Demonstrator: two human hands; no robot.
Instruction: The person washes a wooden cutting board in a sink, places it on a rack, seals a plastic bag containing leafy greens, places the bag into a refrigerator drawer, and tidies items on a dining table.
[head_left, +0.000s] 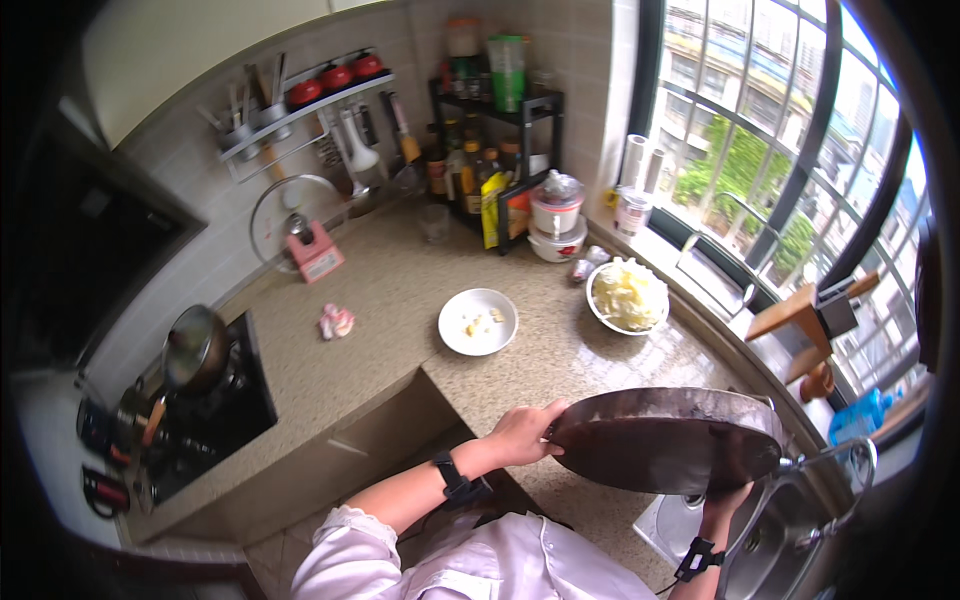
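A thick, dark round chopping board (660, 442) is tilted up on edge in front of my body, near the sink. My left hand (525, 436) grips its left rim, thumb on top. Under its lower right side, my right hand (727, 501) holds it; some of those fingers are hidden. On the counter beyond stands a white bowl (457, 345) with small pale pieces inside. To its right, a white bowl heaped with cut cabbage-like leaves (628, 294) sits by the window ledge.
The steel sink (780, 540) and its faucet (870, 457) lie at the right. At the left, a lidded pot (196, 349) stands on a gas stove (217, 435). A crumpled pink-and-white bag (336, 322) and a bottle rack (525, 112) are farther back. A knife block (795, 322) is on the sill.
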